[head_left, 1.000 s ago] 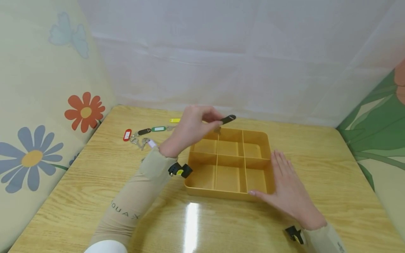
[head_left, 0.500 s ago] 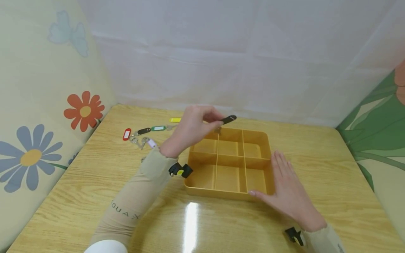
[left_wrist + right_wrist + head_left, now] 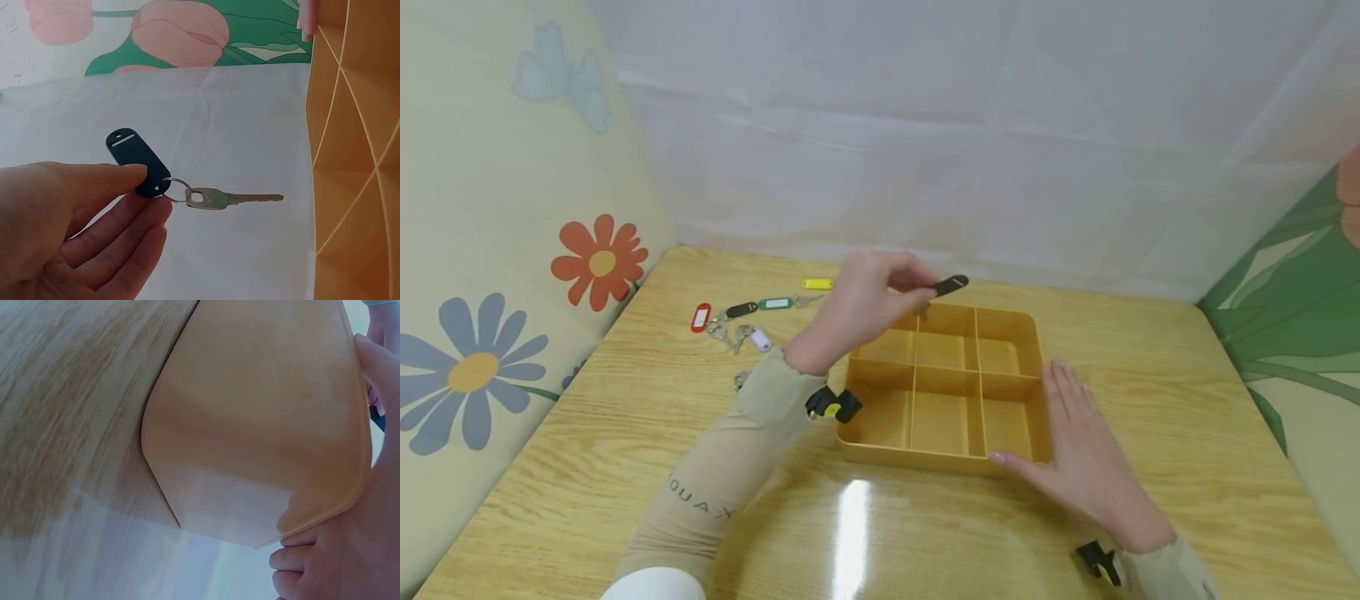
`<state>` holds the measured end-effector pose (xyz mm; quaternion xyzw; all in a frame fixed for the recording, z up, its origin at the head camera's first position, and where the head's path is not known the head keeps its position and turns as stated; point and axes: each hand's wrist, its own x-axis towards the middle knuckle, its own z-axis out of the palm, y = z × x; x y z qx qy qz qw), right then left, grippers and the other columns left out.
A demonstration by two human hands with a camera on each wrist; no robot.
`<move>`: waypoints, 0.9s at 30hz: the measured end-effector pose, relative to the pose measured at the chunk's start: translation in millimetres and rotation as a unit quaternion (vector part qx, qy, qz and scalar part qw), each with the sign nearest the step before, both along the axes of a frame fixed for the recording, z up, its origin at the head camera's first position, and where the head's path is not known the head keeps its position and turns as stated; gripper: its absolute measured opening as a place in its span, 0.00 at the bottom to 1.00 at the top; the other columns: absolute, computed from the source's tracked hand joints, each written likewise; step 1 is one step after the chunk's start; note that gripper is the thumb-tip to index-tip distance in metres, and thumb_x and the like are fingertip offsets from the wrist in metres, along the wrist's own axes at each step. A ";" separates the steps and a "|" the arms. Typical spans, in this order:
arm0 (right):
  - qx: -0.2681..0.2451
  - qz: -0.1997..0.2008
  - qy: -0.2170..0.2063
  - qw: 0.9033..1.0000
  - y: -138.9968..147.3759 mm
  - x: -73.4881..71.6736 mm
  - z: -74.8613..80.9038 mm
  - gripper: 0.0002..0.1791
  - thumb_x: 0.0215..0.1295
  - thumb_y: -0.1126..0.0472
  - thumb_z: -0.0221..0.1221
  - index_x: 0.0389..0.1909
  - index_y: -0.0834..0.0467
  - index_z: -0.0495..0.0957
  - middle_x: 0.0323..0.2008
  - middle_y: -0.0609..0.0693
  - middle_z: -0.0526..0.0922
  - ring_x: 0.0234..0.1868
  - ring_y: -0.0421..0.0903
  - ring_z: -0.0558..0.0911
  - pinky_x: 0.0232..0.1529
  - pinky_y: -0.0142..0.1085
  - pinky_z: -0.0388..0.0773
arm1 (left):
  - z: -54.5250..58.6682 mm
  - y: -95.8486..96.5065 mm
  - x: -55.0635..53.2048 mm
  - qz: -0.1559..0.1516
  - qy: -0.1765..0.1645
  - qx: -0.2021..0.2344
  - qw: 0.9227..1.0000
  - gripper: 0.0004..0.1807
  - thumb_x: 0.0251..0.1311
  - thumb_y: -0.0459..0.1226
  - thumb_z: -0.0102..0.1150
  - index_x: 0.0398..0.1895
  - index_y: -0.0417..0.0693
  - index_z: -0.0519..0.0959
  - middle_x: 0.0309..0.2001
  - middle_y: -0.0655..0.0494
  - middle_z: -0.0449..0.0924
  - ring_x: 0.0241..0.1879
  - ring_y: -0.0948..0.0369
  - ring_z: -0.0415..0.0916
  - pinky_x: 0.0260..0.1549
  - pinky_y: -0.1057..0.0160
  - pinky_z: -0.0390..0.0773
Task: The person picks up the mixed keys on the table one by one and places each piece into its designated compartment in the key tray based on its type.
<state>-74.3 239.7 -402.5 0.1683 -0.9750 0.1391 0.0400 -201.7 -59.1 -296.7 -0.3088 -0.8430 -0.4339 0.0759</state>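
Observation:
Over the back rim of a yellow-orange box (image 3: 917,461) with several compartments, my left hand (image 3: 868,300) pinches a black key tag (image 3: 134,156) between thumb and fingers. From the tag's metal ring a key (image 3: 215,199) hangs down toward a back compartment, clearly visible in the left wrist view. My right hand (image 3: 1090,458) rests against the box's right side, fingers straight along the outer wall and thumb on the front rim near the corner. In the right wrist view, that hand lies along the rim (image 3: 369,450).
Left of the box on the wooden table (image 3: 625,467) lie more tagged keys: a red tag (image 3: 701,317), a black tag (image 3: 742,310), a green tag (image 3: 776,303), a yellow tag (image 3: 817,283) and a lilac tag (image 3: 761,338). A white cloth backdrop (image 3: 925,167) rises behind.
My left hand has shifted slightly to the right with the black key tag and its key. The right hand and the box stay where they were.

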 end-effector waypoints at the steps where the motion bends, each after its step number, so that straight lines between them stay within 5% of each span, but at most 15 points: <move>1: 0.001 -0.001 0.002 1.000 0.0 -0.1 -0.4 0.68 0.60 0.25 0.59 0.80 0.67 0.36 0.80 0.62 0.33 0.79 0.62 0.41 0.77 0.51 0.36 | -0.1 1.0 0.1 0.000 -0.004 -0.004 1.000 0.05 0.65 0.34 0.69 0.42 0.49 0.88 0.37 0.63 0.87 0.36 0.69 0.83 0.37 0.68 0.82; 27: 0.009 -0.007 0.002 1.000 4.7 -7.7 -2.1 0.74 0.55 0.21 0.60 0.80 0.64 0.30 0.80 0.61 0.31 0.79 0.63 0.42 0.77 0.47 0.33 | -7.1 18.3 -4.8 -0.041 -0.032 0.019 0.998 0.05 0.65 0.30 0.67 0.41 0.45 0.87 0.37 0.57 0.87 0.34 0.66 0.83 0.38 0.68 0.82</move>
